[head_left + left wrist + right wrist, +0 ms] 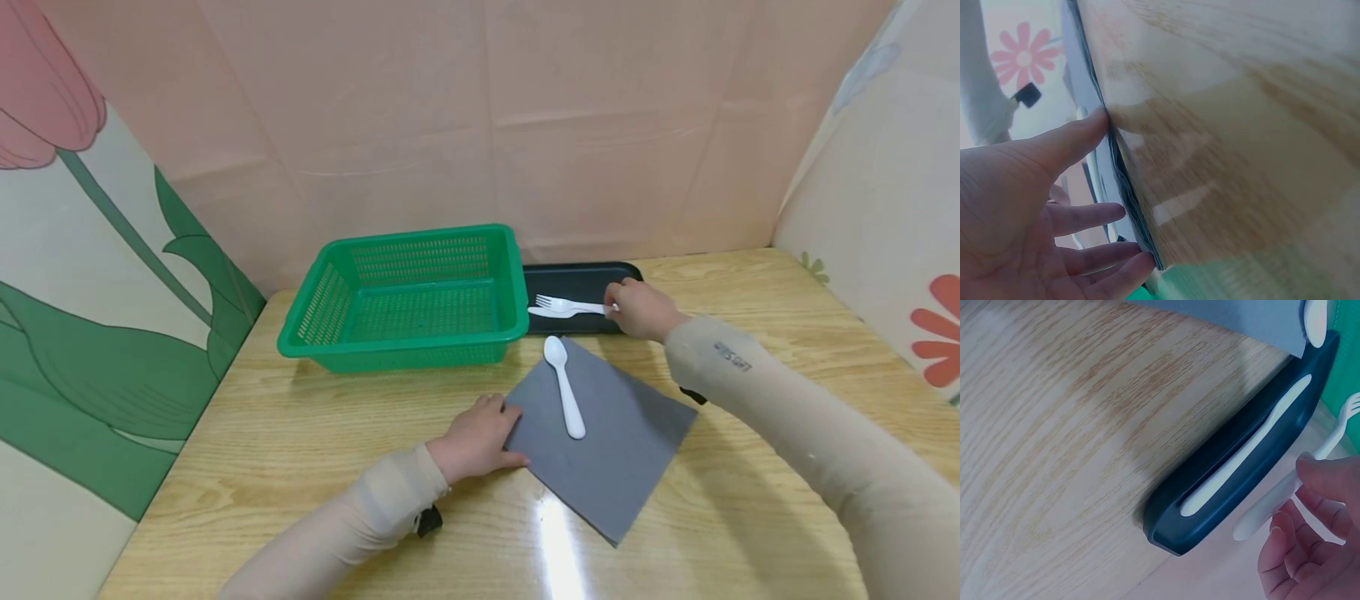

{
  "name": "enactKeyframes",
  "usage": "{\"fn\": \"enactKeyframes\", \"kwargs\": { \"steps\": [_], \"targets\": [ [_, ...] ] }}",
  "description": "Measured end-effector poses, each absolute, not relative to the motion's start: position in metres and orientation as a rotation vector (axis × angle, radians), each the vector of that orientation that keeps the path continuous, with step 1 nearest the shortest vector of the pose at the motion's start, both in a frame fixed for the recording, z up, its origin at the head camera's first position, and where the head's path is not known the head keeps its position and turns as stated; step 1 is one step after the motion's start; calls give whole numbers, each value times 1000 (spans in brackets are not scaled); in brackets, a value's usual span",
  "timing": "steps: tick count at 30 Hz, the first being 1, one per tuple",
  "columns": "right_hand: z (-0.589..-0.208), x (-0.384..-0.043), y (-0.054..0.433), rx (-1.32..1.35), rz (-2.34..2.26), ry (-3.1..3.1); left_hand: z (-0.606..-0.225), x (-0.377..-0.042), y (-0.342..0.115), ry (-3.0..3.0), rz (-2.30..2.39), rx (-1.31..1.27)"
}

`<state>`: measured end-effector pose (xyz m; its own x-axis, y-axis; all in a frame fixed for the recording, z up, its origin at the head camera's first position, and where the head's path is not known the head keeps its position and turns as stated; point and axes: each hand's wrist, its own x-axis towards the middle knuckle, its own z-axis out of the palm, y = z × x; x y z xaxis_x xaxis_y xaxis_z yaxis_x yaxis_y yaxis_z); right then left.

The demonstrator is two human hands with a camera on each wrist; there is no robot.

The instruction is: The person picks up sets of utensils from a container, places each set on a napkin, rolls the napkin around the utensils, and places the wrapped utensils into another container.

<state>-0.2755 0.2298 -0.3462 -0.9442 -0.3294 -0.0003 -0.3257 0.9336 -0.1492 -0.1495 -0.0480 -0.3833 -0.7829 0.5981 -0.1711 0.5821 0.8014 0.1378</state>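
Observation:
My right hand [643, 308] pinches a white plastic fork [1266, 509] by its handle, between thumb and fingers. The fork is raised above a long black tray [581, 279]. In that tray lies a white plastic knife [1241, 456]. A folded grey napkin [630, 433] is spread slantwise on the table, with a white plastic spoon [567, 392] on top of it. My left hand [477, 440] rests at the napkin's left corner. Seen from the left wrist, its thumb and fingertips touch the layered napkin edge, with fingers [1094, 219] extended and spread.
A green plastic basket [412, 346] stands at the back, left of the tray and overlapping its left end in the head view. Behind them hangs a pink cloth wall [405, 125]. The wooden table [247, 467] extends on both sides, with patterned panels left and right.

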Motion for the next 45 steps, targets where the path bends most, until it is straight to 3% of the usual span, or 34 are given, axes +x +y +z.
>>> {"fn": "enactKeyframes", "kwargs": {
  "steps": [45],
  "targets": [
    [-347, -263, 225, -529, -276, 2992, -383, -148, -47, 2799, 99, 931]
  ]
}}
